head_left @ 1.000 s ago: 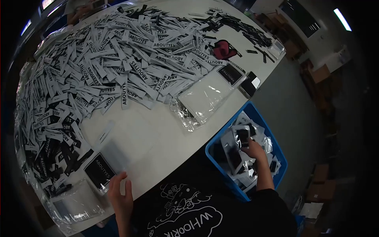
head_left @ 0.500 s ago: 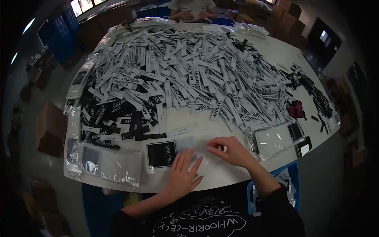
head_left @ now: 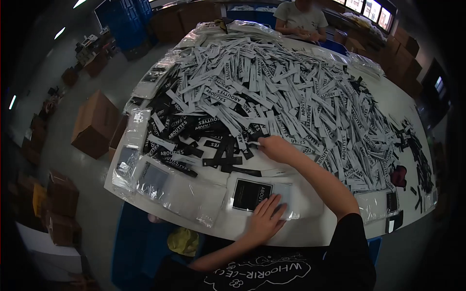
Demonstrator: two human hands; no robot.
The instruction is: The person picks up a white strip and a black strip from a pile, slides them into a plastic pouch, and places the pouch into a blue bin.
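Note:
My left hand (head_left: 266, 218) lies flat with fingers stretched over the right part of a clear plastic bag (head_left: 290, 201). A black rectangle printed ABOUTYES (head_left: 247, 195) shows in the bag's left part, its right edge partly covered by my fingertips. Farther forward, my right hand (head_left: 276, 147) reaches to the near edge of the label pile, its thumb and fingers pinched at the end of a black label strip (head_left: 254, 136). Loose black strips (head_left: 224, 151) lie left of that hand, some crossing each other. White ABOUTYES strips (head_left: 306, 104) are heaped beyond it.
Stacks of clear bags lie at front left (head_left: 182, 186) and front right (head_left: 374, 203). A dark red item (head_left: 399, 176) and small black pieces (head_left: 420, 155) are on the right. Across the table sits another person (head_left: 302, 22). Cardboard boxes (head_left: 96, 123) stand on the floor at left.
My right hand has moved forward and left, from above the near table to the pile edge. My left hand stays on the bag, its fingers now closer together. The view has turned left.

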